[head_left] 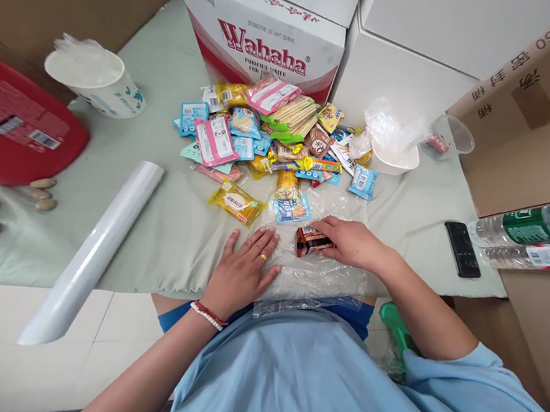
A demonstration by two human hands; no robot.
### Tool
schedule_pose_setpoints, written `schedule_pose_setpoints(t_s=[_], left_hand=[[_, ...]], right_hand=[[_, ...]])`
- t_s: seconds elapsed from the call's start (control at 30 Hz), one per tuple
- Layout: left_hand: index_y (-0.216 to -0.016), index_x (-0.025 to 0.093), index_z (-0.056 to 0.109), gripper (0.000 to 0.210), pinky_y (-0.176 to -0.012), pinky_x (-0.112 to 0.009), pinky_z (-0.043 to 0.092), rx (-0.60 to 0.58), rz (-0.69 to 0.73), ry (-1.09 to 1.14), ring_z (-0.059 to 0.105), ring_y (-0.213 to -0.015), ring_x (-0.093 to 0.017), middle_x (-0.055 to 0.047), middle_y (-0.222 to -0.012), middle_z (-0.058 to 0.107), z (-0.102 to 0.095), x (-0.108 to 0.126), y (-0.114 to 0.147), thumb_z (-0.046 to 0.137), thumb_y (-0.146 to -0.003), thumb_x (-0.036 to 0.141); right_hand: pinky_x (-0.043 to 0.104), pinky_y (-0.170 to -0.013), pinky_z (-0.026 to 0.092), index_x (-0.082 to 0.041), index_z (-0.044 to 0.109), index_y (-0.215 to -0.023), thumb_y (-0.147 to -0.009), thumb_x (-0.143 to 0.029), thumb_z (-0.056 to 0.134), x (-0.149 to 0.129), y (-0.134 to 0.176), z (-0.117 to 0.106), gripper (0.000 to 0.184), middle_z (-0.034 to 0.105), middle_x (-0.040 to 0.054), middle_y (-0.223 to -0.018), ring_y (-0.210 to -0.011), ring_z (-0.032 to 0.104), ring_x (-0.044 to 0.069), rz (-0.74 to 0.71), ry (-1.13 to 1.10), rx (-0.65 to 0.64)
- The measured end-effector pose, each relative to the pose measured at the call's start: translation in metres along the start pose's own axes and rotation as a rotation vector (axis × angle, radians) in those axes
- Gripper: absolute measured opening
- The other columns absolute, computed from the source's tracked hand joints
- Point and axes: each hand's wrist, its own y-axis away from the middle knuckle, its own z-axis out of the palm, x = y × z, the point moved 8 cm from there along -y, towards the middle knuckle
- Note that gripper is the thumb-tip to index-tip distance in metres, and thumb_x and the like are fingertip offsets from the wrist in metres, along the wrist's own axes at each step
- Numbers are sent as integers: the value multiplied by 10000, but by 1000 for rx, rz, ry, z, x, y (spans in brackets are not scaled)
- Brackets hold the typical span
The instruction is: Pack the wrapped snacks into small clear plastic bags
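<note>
My right hand grips a small brown snack packet from its right side, over a clear plastic bag spread at the table's front edge. Flat on the bag's left edge rests my left hand, fingers stretched, holding nothing. Just beyond the hands lie a yellow wrapped snack and a blue and white packet. Behind them spreads a heap of wrapped snacks, among them a pink and white packet, a bag of thin sticks and a blue packet.
A rolled white sheet overhangs the front edge at left, near a red container and a paper tub. A white bowl holds crumpled plastic. A black phone-like device and bottles lie right. A Wahaha carton stands behind.
</note>
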Motion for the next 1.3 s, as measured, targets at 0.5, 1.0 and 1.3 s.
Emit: schedule_pose_setpoints(t_s=[0.5,1.0,1.3], left_hand=[[-1663,208,280,660,-1300,-629,119,-5,7,-49,375,-1561,-314,-142,-1675,396,0,1,2,414,-1068,462],[-1647,236,284,710,-1282,-595,310,172,61,87,342,-1579,-307,-145,-1670,418,-32,-9,22,507,-972,215],[-1356,218,623,554,-1338,-473,253,-240,357,149,402,-1553,-235,-111,-1693,386,-6,6,53,535,-834,53]], right_hand=[[332,-724,486,-267,540,-1458,-941,-281,640,-5,11,15,527,664,109,-1314,-983,723,286,91,63,40],[356,-840,568,-259,655,-1296,-1058,-303,477,14,70,0,301,707,100,-1184,-1046,693,242,54,-246,447],[655,-1234,359,-358,431,-1596,-942,-224,674,6,137,96,711,428,109,-1663,-1519,422,321,-129,-198,297]])
